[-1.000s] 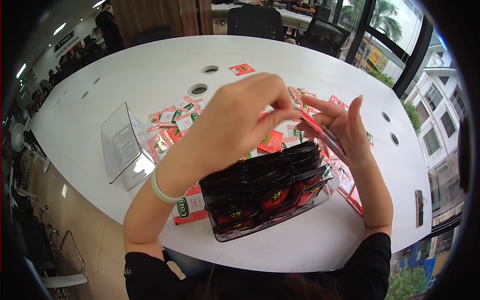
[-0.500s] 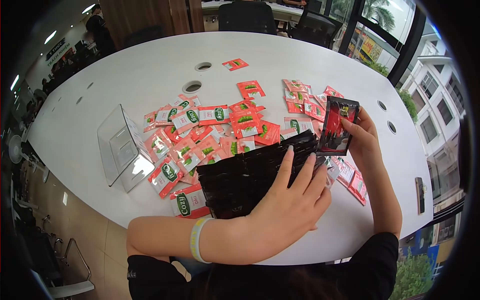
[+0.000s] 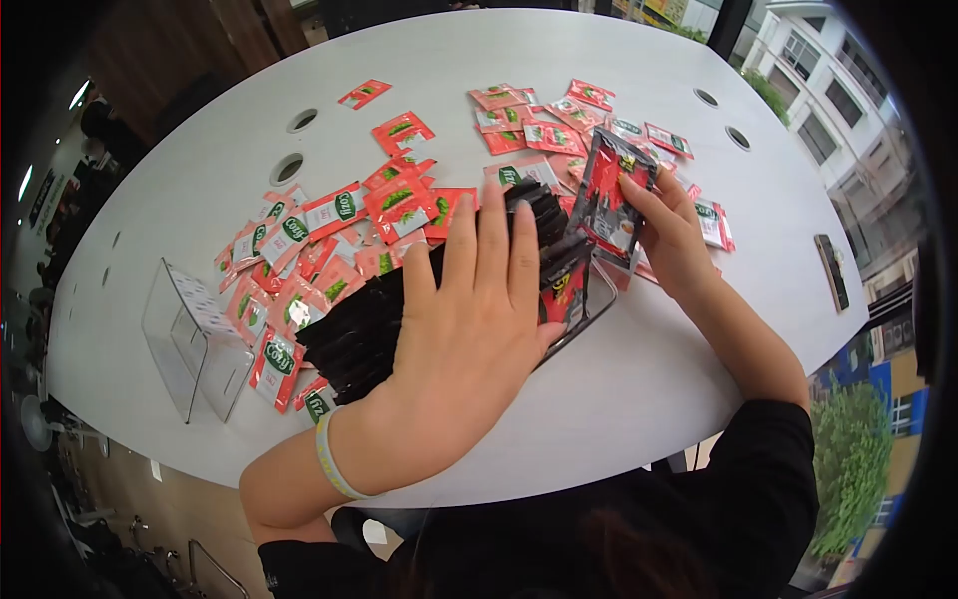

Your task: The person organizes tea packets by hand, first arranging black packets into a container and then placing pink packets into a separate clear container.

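Note:
My left hand (image 3: pixel 469 309) lies with its fingers outstretched across a tightly packed row of black sachets (image 3: pixel 349 334), covering the row's middle. In my right hand (image 3: pixel 684 240), thumb on the front, is a black-and-red sachet (image 3: pixel 607 195), tilted just beyond the row's right end. The front of another black-and-red sachet (image 3: pixel 565 298) shows at that end, beside my left thumb. A clear rim (image 3: pixel 602 304) curves around this end of the row. Red-and-white Cozy sachets (image 3: pixel 399 205) lie loosely piled behind and to the left of the row.
A clear plastic holder (image 3: pixel 185 339) stands at the left of the white table (image 3: pixel 639 399). More red sachets (image 3: pixel 504 118) are scattered farther back. Two round cable holes (image 3: pixel 287 168) are at the back left, and a dark slim object (image 3: pixel 831 272) lies near the right edge.
The view has turned, shifting the table leftward. My left hand has moved from the row's right end to spread over its middle, uncovering a red sachet front. The right hand still holds its sachet.

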Demonstrator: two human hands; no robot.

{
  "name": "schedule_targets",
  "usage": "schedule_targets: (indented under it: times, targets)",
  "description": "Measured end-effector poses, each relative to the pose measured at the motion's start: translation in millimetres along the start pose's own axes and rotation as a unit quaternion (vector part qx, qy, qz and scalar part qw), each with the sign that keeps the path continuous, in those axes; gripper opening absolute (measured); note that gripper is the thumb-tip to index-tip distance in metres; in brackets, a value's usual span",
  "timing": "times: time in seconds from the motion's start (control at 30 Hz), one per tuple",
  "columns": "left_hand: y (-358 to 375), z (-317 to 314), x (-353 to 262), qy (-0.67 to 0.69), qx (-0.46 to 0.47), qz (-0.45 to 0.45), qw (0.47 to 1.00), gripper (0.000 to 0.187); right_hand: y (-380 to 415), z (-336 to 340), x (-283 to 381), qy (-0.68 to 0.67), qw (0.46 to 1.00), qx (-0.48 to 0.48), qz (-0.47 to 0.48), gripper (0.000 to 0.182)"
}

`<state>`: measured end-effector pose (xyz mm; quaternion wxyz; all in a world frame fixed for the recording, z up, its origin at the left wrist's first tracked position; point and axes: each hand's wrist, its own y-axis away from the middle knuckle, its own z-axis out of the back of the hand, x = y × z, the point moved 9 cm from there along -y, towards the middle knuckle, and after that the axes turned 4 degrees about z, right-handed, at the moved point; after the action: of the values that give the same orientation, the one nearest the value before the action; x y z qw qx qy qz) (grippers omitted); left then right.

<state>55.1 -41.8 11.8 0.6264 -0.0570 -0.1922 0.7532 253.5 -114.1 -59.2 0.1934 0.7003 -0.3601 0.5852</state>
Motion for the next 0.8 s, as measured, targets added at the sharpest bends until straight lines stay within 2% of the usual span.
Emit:
schedule_targets:
  times: [0.17, 0.27, 0.3, 0.37, 0.43, 0.5, 0.57, 0.63, 0.7, 0.73, 0.8]
  targets:
    - [0, 0, 6, 0.025, 0.000, 0.033, 0.999, 0.087, 1, 6, 11, 0.010, 0.998, 0.007, 0.061, 0.033]
    - [-2, 2, 8, 0.045, 0.001, 0.035, 0.998, 0.089, 10, 0, 35, -0.044, 0.994, 0.017, 0.099, 0.033]
    - [-2, 2, 8, 0.047, 0.004, 0.029, 0.998, 0.089, 14, 3, 36, -0.062, 0.992, 0.061, 0.096, 0.035]
    - [-3, 1, 9, 0.059, -0.018, 0.022, 0.998, 0.090, 22, -9, 50, -0.069, 0.975, 0.132, 0.166, 0.039]
    - [-6, 3, 10, 0.083, -0.026, 0.005, 0.996, 0.088, 32, -29, 64, 0.028, 0.938, 0.246, 0.241, 0.031]
    - [-9, 1, 17, 0.092, -0.031, 0.009, 0.995, 0.085, 42, -39, 71, 0.090, 0.924, 0.255, 0.270, 0.029]
    - [-10, 3, 16, 0.121, -0.042, -0.036, 0.991, 0.083, 42, -31, 73, 0.064, 0.937, 0.221, 0.262, 0.036]
    - [-14, 0, 22, 0.144, -0.017, -0.036, 0.989, 0.081, 46, -30, 83, 0.069, 0.936, 0.194, 0.286, 0.047]
    - [-15, -1, 23, 0.177, -0.023, -0.072, 0.981, 0.078, 51, -39, 88, 0.092, 0.919, 0.225, 0.311, 0.053]
    - [-16, 0, 26, 0.175, -0.025, -0.071, 0.982, 0.078, 54, -44, 86, 0.064, 0.916, 0.239, 0.316, 0.056]
    - [-17, 0, 28, 0.205, -0.020, -0.088, 0.975, 0.078, 60, -53, 83, 0.190, 0.879, 0.255, 0.355, 0.057]
